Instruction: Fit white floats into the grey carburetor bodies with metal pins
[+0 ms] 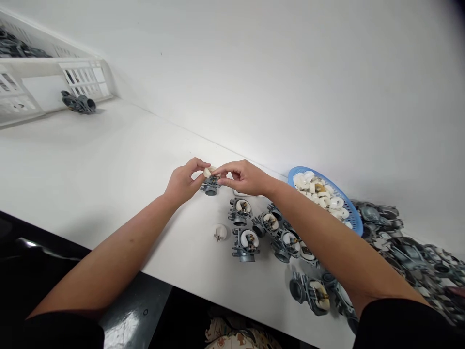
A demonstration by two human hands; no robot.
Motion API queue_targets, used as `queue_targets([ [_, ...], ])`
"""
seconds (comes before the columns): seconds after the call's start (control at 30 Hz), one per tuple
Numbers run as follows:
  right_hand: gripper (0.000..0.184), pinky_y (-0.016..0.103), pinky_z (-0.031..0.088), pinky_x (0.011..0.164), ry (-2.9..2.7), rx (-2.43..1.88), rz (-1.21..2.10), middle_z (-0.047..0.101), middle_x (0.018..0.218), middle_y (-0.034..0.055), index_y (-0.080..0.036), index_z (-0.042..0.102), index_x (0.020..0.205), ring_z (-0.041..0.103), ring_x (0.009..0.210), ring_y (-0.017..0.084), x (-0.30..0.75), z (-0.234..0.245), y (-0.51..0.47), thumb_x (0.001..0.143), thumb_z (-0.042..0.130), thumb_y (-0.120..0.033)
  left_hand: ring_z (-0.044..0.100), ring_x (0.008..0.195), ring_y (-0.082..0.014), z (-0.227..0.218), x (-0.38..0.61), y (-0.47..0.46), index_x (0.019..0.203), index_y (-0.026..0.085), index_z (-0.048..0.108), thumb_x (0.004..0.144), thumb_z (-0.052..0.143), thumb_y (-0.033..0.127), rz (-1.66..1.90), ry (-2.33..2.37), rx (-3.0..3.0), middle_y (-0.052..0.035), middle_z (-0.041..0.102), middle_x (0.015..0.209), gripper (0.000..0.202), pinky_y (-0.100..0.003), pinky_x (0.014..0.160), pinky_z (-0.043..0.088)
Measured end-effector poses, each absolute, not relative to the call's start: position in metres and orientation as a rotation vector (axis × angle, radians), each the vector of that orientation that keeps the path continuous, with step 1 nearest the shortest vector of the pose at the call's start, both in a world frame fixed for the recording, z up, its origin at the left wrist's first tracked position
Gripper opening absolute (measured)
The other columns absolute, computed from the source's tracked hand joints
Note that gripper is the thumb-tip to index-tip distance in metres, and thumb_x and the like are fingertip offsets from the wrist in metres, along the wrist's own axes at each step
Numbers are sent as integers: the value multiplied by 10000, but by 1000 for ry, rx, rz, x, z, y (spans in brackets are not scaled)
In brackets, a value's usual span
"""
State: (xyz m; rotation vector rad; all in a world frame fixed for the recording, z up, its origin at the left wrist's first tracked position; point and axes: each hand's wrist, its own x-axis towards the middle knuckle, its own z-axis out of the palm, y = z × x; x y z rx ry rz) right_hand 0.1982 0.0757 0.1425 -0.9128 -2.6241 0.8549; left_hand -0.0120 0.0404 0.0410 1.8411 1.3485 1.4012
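Note:
Near the middle of the table, my left hand (185,182) pinches a cream-white carburetor float (207,172) between thumb and index finger. Directly beneath the float stands a grey metal carburetor (210,189), open side up. From the right, my right hand (244,177) has its index fingertip at the float and its thumb by the carburetor's edge; the float's far part is hidden by these fingers. A loose white float (220,232) with a metal tab lies closer to me. Right of it, a carburetor (246,245) holds a white float, as does another carburetor (240,212) behind it.
A blue basket (297,171) of white floats stands by the wall, right of a heap of carburetors (410,257). Several more carburetors (310,293) sit under and beside my right forearm. At far left is a white crate (45,92), with one carburetor (79,103) before it.

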Motion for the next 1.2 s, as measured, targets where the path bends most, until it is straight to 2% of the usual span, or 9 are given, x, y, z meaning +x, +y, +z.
queue_targets([
  [0.1, 266, 243, 273, 535, -2580, -974, 912, 639, 793, -32, -213, 756, 1066, 294, 502, 54, 199, 137, 75, 901, 701, -415, 735, 1024, -239, 39, -10, 41, 1101, 255, 655, 911, 599, 435, 1334, 1351, 1857, -50, 777, 1083, 267, -296, 692, 544],
  [0.23, 239, 246, 289, 578, -2558, -1012, 892, 598, 733, -35, -190, 747, 1026, 366, 550, 73, 199, 135, 75, 914, 680, -390, 721, 1083, -250, 39, -9, 41, 1158, 268, 645, 917, 585, 445, 1310, 1383, 1879, -46, 770, 1102, 304, -306, 731, 557],
  [0.43, 178, 247, 307, 647, -2636, -1117, 650, 642, 766, -14, -177, 743, 1045, 495, 660, 101, 198, 133, 82, 953, 644, -292, 591, 1318, -305, 38, -18, 49, 1423, 318, 463, 771, 746, 617, 1197, 1419, 1835, -62, 700, 1317, 771, -411, 953, 544],
  [0.57, 149, 246, 307, 647, -2741, -1183, 506, 671, 780, -17, -193, 755, 1046, 538, 693, 108, 196, 124, 87, 944, 673, -264, 422, 1465, -349, 31, -24, 56, 1510, 273, 402, 704, 765, 688, 1011, 1367, 1946, -124, 478, 1566, 976, -512, 1172, 393],
  [0.67, 136, 250, 307, 640, -2780, -1181, 440, 695, 790, -16, -202, 760, 1030, 555, 696, 113, 194, 118, 88, 936, 688, -269, 280, 1536, -373, 24, -24, 58, 1579, 268, 319, 681, 762, 718, 875, 1349, 1993, -136, 303, 1665, 1098, -533, 1227, 312],
  [0.8, 139, 252, 314, 641, -2765, -1161, 379, 714, 790, -9, -212, 773, 1020, 581, 717, 128, 194, 113, 88, 923, 710, -290, 267, 1547, -339, 19, -20, 59, 1506, 280, 463, 757, 696, 716, 880, 1283, 2015, -93, 411, 1618, 898, -513, 1250, 273],
  [0.9, 143, 256, 312, 636, -2746, -1122, 324, 710, 770, -6, -213, 778, 990, 587, 715, 135, 195, 110, 87, 922, 711, -320, 443, 1447, -340, 21, -18, 60, 1368, 281, 606, 791, 674, 690, 925, 1198, 2041, -84, 569, 1494, 711, -492, 1207, 356],
  [1.0, 177, 259, 321, 632, -2727, -1032, 246, 705, 795, 1, -204, 768, 991, 582, 710, 135, 198, 105, 87, 943, 678, -348, 614, 1257, -321, 27, -16, 59, 1328, 306, 629, 813, 665, 657, 923, 1131, 2000, -56, 679, 1350, 624, -456, 1097, 481],
  [1.2, 175, 259, 360, 650, -2736, -901, 208, 729, 925, 17, -195, 744, 1057, 622, 783, 145, 200, 99, 85, 948, 652, -296, 656, 1181, -288, 32, -15, 56, 1222, 292, 686, 844, 649, 629, 951, 1026, 1936, -45, 720, 1267, 508, -428, 1067, 507],
])
